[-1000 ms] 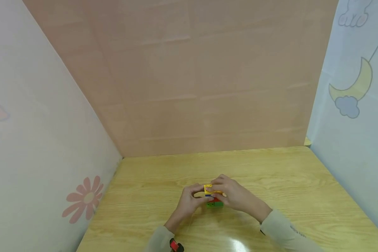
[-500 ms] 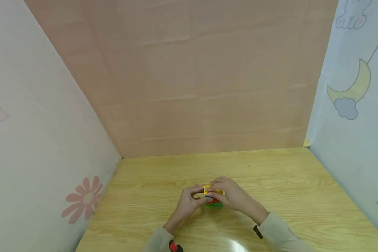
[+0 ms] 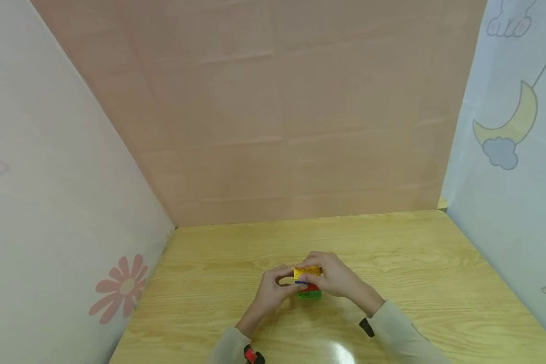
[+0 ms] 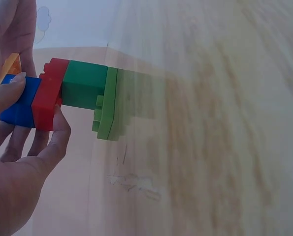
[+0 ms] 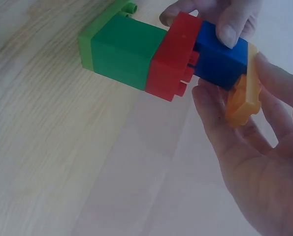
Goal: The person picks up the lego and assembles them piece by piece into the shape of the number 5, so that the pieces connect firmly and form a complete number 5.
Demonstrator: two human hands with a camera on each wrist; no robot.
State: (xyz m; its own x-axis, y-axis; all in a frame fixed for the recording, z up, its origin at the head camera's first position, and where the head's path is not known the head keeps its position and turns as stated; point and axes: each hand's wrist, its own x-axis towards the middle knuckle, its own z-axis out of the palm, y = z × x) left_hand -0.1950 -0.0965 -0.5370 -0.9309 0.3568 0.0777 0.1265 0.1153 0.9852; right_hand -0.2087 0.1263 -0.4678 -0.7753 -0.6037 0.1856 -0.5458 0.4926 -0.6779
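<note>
A stack of toy building bricks stands on the table. At its base is a light green plate [image 4: 111,101], carrying a green brick [image 5: 127,53]. A red brick [image 5: 171,59] comes above that, jutting out past a blue brick [image 5: 219,56] on top of it. A yellow brick [image 5: 245,101], orange-toned in the wrist views, tops the stack and overhangs the blue one. My left hand [image 3: 271,292] grips the blue brick, thumb on its near side and fingers behind, one fingertip at the red brick. My right hand [image 3: 340,278] holds the yellow brick between thumb and fingers.
The wood-grain table [image 3: 218,303] surrounds the stack. A tan sheet [image 3: 291,126] rises behind its far edge. Pale walls with painted drawings stand on the left [image 3: 63,202] and right [image 3: 505,227]. Dark straps circle the sleeves.
My right hand's fingers have shifted on the yellow brick, spreading to its far side and uncovering more of its top. The left hand and the stack have stayed put.
</note>
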